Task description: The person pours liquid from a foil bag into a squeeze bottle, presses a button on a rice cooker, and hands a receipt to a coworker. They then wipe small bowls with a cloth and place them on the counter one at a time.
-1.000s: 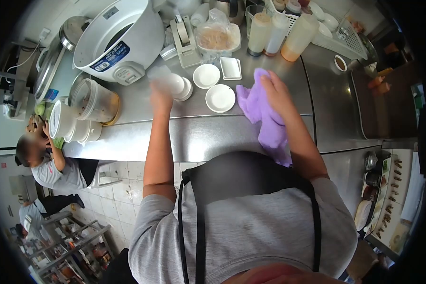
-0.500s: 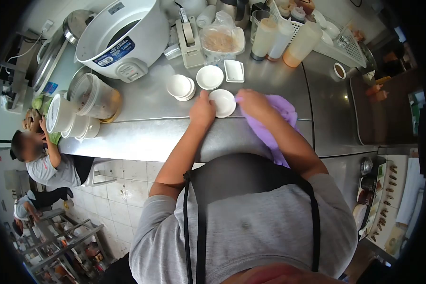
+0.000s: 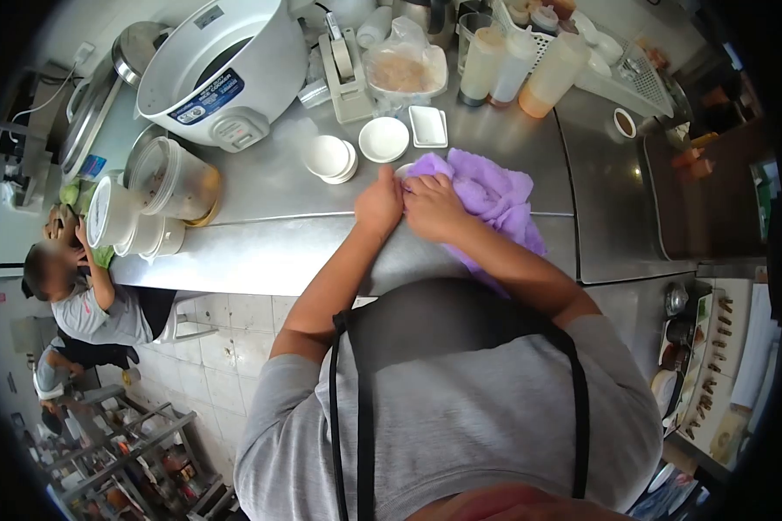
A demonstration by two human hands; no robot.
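My left hand point(image 3: 379, 205) grips the left side of a small round white dish point(image 3: 400, 171), thumb pointing up along it. A purple towel point(image 3: 493, 189) lies bunched over most of that dish, so only a sliver of its rim shows. With bent fingers, my right hand point(image 3: 434, 207) presses the towel onto the dish, close against my left hand. Just beyond stand a small stack of round white dishes point(image 3: 328, 158), another round white dish point(image 3: 384, 140) and rectangular white dishes point(image 3: 427, 127), one on another.
A large rice cooker point(image 3: 226, 78) stands back left, near stacked plastic tubs point(image 3: 169, 178). A tape dispenser point(image 3: 346, 82), a bagged tub point(image 3: 404, 71) and squeeze bottles point(image 3: 554, 76) line the back. A sauce dish point(image 3: 624, 123) sits right. Another person point(image 3: 104, 291) works at far left.
My right hand has moved left and brought the towel over the dish, which showed uncovered before. My left hand keeps its place at the dish's side.
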